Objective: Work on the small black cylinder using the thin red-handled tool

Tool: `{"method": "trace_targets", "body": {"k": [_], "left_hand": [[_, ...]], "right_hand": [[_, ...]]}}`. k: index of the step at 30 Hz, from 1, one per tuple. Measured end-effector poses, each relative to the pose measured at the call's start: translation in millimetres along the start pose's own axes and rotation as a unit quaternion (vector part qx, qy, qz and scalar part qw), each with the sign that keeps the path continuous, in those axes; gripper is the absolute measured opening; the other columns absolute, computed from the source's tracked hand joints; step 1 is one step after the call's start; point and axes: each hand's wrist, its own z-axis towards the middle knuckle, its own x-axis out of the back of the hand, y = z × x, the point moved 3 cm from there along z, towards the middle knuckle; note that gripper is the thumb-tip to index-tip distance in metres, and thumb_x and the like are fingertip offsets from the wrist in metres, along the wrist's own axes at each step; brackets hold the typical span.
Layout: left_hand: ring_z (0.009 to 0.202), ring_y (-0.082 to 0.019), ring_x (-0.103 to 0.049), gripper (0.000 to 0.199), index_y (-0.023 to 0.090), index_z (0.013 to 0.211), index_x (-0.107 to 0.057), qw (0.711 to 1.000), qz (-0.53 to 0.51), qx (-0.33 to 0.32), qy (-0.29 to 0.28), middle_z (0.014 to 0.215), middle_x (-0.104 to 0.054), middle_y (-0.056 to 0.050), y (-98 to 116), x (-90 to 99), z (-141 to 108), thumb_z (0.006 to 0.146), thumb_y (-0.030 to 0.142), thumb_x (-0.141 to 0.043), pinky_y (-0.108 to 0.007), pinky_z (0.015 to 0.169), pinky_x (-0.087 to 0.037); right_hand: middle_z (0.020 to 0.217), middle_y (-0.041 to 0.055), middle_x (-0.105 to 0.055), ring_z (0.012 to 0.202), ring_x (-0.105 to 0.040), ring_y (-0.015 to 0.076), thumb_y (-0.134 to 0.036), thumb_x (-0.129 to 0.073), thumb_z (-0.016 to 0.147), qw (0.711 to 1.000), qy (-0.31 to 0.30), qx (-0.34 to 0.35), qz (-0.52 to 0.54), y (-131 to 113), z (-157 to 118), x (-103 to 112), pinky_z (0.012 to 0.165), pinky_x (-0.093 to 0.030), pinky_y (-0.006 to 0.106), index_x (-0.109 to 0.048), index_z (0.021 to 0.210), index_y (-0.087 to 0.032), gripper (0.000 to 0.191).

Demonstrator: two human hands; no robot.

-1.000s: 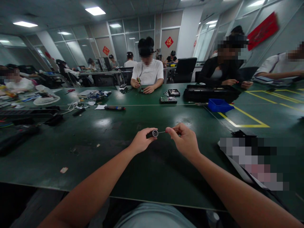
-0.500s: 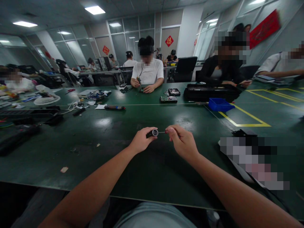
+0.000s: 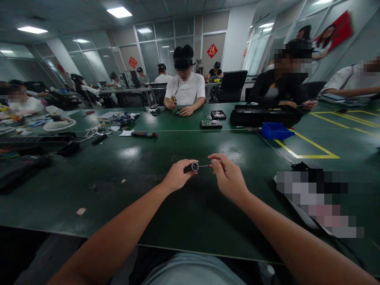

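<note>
Between the fingers and thumb of my left hand [image 3: 175,176] is a small black cylindrical part [image 3: 194,166] with a pale ring round its end face. My right hand [image 3: 230,176] pinches the red handle of a thin screwdriver [image 3: 205,166]. Its metal shaft points left and meets the right side of the black part; whether the tip sits in a screw is too small to make out. Both hands are held over the green table [image 3: 178,217], close to its front edge.
A blue tray [image 3: 276,131], a long black housing [image 3: 264,115] and circuit-board units [image 3: 211,124] lie across the table. A screwdriver-like tool [image 3: 144,134] is at centre left, scraps [image 3: 81,211] nearer. Opposite, a person [image 3: 184,89] works with a tool.
My right fingers have shifted slightly and loosened upward, so more of the screwdriver's red handle shows. The black part stays in my left hand, nearly in the same place.
</note>
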Motion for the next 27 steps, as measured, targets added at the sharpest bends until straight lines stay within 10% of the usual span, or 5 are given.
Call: {"method": "trace_targets", "body": {"k": [27], "left_hand": [[0.114, -0.023, -0.06, 0.039, 0.024, 0.123, -0.065, 1.0, -0.001, 0.009, 0.003, 0.122, -0.067, -0.005, -0.2, 0.0, 0.2, 0.085, 0.023, -0.071, -0.042, 0.104, -0.044]], "right_hand": [[0.083, 0.0025, -0.066, 0.075, -0.064, 0.0193, -0.034, -0.05, 0.094, 0.995, 0.027, -0.04, 0.083, 9.7, 1.8, -2.5, 0.069, -0.047, 0.033, -0.056, 0.101, -0.023, 0.014]]}}
